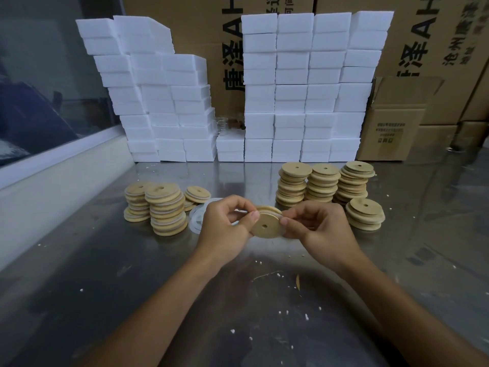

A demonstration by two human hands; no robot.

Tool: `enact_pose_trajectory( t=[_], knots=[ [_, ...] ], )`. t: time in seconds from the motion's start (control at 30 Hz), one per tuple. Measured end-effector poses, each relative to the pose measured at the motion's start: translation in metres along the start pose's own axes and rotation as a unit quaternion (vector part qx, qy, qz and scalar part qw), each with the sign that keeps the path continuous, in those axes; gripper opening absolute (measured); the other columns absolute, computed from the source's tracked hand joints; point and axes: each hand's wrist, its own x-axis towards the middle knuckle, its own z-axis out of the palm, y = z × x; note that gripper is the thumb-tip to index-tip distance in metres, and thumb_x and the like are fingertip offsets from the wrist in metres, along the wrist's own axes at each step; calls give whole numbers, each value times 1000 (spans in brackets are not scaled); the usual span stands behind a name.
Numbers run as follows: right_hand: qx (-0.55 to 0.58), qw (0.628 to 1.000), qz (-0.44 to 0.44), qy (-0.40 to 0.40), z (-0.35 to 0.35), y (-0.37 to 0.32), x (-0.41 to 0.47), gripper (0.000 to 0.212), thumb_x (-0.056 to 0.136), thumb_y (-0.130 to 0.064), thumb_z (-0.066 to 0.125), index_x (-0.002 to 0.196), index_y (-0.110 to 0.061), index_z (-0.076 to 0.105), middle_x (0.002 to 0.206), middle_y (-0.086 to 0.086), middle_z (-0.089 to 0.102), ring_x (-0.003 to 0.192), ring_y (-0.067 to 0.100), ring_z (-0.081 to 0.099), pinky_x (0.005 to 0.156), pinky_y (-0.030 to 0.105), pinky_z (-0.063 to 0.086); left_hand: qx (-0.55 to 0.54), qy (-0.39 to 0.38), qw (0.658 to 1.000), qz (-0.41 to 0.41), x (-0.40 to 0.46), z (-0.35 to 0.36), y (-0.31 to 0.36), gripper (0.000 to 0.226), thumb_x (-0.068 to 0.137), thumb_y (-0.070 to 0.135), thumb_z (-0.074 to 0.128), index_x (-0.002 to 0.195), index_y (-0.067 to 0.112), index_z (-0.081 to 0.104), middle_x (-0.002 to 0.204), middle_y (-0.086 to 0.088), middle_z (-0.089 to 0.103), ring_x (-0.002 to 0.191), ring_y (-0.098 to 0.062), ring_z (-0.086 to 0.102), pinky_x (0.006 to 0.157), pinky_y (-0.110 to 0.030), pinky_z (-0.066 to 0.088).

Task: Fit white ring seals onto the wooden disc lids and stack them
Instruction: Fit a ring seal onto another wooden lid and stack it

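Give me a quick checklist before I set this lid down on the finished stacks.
1. Wooden disc lid held by both hands, left hand and right hand: ok.
2. White ring seal seated all the way round the lid: cannot tell, fingers cover parts of the rim.
3. Finished stacks at left upright: ok.
4. Spare rings within reach on the table: ok.
5. Unsealed lid stacks at right available: ok.

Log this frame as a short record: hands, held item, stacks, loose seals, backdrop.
left hand: pinches lid's left edge
right hand: pinches lid's right edge
held lid: wooden disc, centre hole, white seal at its rim
left stacks: lids with seals
right stacks: bare lids
loose seals: on table, behind left hand
backdrop: white foam blocks, cardboard boxes
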Motion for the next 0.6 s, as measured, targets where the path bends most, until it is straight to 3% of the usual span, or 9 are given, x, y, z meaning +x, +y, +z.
enact_pose_trajectory(
  t=[0.13,0.33,0.47,0.6],
  knots=[
    [7,1000,6,-4,4,-1,-2,3,85,1,72,83,-1,72,78,15,74,72,20,71,73,30,61,-39,0,999,-34,0,-1,0,33,87,1,67,65,25,67,78,-1,74,76,-17,73,66,-39,61],
    [18,1000,16,-12,3,1,-2,7,85,-1,72,88,5,69,82,19,74,80,32,72,77,38,62,-61,-10,996,-59,-1,0,-1,31,88,3,66,66,25,66,85,1,71,83,-20,72,67,-43,61],
    [-82,996,-13,-27,2,3,-4,3,88,-5,70,86,-8,69,80,6,73,78,24,71,75,45,60,13,-47,999,19,-2,1,-3,27,90,5,63,75,27,63,90,6,68,83,-18,70,65,-38,61],
    [-181,980,-80,-35,5,3,-6,11,91,-12,67,86,-22,64,77,-10,66,76,10,65,67,38,57,119,-82,980,139,-5,6,-2,20,86,15,64,85,34,61,89,16,65,88,-10,64,75,-26,55]
  ],
)
